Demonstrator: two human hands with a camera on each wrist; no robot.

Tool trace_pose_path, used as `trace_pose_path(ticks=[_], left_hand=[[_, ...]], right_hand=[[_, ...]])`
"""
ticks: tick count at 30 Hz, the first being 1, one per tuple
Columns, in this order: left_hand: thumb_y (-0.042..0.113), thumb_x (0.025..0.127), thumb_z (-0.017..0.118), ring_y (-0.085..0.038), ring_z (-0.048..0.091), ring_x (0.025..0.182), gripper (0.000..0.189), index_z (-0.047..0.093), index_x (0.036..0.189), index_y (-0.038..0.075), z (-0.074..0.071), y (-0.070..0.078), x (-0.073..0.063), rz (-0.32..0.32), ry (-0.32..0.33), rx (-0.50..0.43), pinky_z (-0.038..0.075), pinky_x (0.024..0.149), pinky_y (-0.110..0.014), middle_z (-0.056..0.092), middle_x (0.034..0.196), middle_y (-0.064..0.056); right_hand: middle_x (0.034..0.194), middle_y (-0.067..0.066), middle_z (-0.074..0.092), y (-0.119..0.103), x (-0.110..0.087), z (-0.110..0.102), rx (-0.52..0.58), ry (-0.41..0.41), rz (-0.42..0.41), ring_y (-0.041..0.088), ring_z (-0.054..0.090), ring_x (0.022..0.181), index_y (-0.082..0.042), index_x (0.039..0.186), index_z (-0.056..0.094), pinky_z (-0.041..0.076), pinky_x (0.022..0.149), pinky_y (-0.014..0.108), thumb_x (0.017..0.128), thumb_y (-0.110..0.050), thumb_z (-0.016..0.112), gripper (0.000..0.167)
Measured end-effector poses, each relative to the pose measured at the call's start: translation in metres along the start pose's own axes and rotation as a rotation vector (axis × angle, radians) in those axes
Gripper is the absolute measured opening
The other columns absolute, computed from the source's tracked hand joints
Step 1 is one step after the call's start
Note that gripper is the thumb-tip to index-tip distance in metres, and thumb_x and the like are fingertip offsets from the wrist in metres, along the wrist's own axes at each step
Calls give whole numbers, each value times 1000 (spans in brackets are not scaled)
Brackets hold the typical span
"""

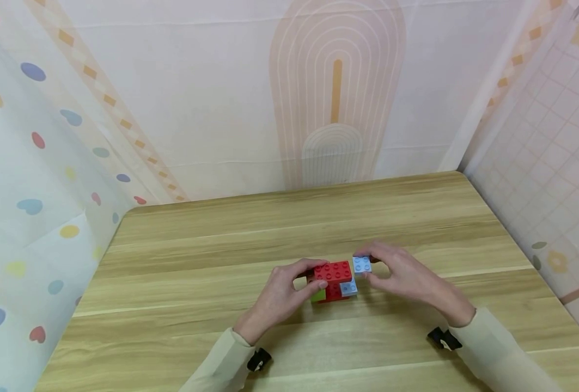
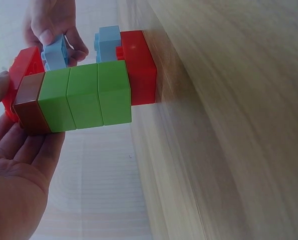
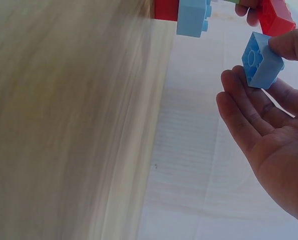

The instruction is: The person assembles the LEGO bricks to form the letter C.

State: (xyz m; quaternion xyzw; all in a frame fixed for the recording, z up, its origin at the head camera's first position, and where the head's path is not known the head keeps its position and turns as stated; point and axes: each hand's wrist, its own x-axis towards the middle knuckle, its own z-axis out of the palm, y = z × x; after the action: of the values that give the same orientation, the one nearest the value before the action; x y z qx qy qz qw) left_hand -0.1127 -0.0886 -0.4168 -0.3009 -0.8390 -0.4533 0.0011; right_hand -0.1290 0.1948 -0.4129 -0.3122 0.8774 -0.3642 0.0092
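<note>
A stack of toy building bricks stands on the table. Its base is a red brick [image 2: 141, 70], from which a column of three green bricks [image 2: 84, 96] rises at one end, capped by a brown brick [image 2: 29, 102]. Across the top lies a studded red brick [image 1: 333, 270], jutting out over the base. My left hand [image 1: 280, 287] grips the stack near this upper red brick, thumb on the near side. On the base's other end sits a light blue brick [image 3: 191, 19]. Just right of the upper red brick, my right hand [image 1: 407, 270] pinches a second light blue brick [image 1: 361, 264] between thumb and fingers.
The wood-grain table [image 1: 181, 283] reaches back to a patterned cloth wall [image 1: 211, 109]. More printed cloth hangs along the left and right sides. Dark wrist devices [image 1: 258, 359] sit at both sleeves.
</note>
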Motion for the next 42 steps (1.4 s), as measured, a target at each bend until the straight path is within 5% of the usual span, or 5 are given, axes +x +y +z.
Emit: trace_pose_path(ticks=[29, 42], left_hand=[[27, 94, 70, -7, 65, 102, 36, 65, 127, 16, -1, 1, 0, -2, -4, -5, 56, 86, -41, 70, 118, 2], [27, 94, 70, -7, 65, 102, 35, 65, 127, 16, 0, 1, 0, 6, -2, -12, 56, 87, -39, 71, 116, 3]], right_hand=[[113, 0, 66, -6, 4, 12, 19, -49, -20, 13, 65, 98, -8, 121, 64, 56, 85, 37, 87, -13, 75, 36], [111, 0, 66, -8, 6, 20, 163, -47, 41, 15, 66, 97, -7, 123, 63, 58, 84, 34, 87, -11, 74, 38]])
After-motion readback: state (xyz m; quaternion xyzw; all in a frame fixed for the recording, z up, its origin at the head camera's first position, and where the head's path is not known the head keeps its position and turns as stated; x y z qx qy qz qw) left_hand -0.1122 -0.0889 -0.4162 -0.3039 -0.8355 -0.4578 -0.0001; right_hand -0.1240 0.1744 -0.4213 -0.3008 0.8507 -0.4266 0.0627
